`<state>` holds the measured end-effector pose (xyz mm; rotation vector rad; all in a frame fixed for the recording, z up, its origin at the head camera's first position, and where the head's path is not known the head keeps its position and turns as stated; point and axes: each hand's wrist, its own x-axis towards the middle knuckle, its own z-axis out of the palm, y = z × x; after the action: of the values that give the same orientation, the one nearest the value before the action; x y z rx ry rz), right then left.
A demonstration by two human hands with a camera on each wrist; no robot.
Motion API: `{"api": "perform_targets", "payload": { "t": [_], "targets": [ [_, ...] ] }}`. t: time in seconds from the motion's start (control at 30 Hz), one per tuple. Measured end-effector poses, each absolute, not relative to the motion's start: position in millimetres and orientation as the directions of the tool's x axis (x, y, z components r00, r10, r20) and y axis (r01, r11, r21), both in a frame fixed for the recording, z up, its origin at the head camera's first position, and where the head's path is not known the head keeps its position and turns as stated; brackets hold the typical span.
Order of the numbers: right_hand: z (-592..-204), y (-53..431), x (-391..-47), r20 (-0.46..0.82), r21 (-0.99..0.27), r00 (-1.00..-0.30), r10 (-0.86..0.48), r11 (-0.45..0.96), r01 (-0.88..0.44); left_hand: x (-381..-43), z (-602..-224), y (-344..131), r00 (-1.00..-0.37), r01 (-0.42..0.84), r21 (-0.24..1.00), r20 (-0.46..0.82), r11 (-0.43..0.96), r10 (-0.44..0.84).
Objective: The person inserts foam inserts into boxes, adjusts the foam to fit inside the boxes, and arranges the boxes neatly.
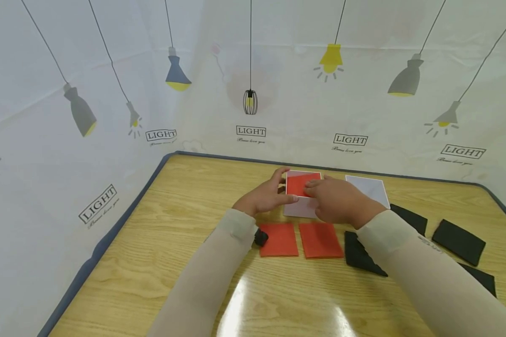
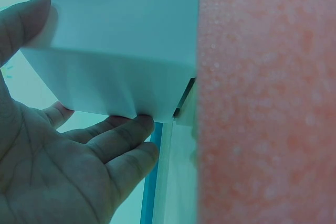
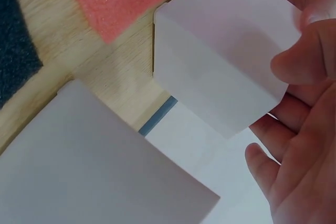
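A white open-topped box (image 1: pixel 300 208) stands at the back of the table, with a red pad (image 1: pixel 297 186) showing inside its rim. On its left, my left hand (image 1: pixel 263 195) holds it, thumb on the front face and fingers spread along the side. From the right, my right hand (image 1: pixel 341 199) grips the box, with fingertips over the rim against the red pad. In the right wrist view the thumb (image 3: pixel 300 59) laps the box edge. Two more flat red pads (image 1: pixel 279 239) lie side by side in front.
A second white box (image 1: pixel 366 191) stands to the right. Several black pads (image 1: pixel 458 242) lie on the right side, some partly under my right forearm. A black wrist device (image 1: pixel 261 237) sits at my left wrist. A printed white curtain (image 1: pixel 211 117) borders the table.
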<state>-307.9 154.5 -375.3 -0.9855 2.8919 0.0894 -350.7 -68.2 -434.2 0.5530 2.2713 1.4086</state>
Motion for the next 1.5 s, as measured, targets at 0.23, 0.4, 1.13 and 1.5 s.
{"api": "perform_targets", "payload": {
  "t": [0.23,0.4,1.13,1.5],
  "targets": [
    [-376.9,149.3,-312.0,-0.149,-0.003,-0.812,-0.565,0.821,-0.571,-349.2,-432.8,-67.4,-0.839,0.113,0.905,-0.135,0.410,0.528],
    [-378.6,147.3,-314.7,-0.155,-0.021,-0.818,-0.554,0.830,-0.558,-349.1,-431.9,-67.8,-0.837,0.116,0.907,-0.130,0.405,0.532],
    [-378.8,136.0,-322.2,-0.192,-0.055,-0.809,-0.556,0.829,-0.557,-349.4,-431.4,-69.1,-0.828,0.115,0.917,-0.124,0.382,0.547],
    [-378.7,135.2,-321.7,-0.136,-0.054,-0.801,-0.584,0.811,-0.582,-349.3,-431.1,-69.7,-0.828,0.123,0.912,-0.123,0.392,0.547]
  ]
}}
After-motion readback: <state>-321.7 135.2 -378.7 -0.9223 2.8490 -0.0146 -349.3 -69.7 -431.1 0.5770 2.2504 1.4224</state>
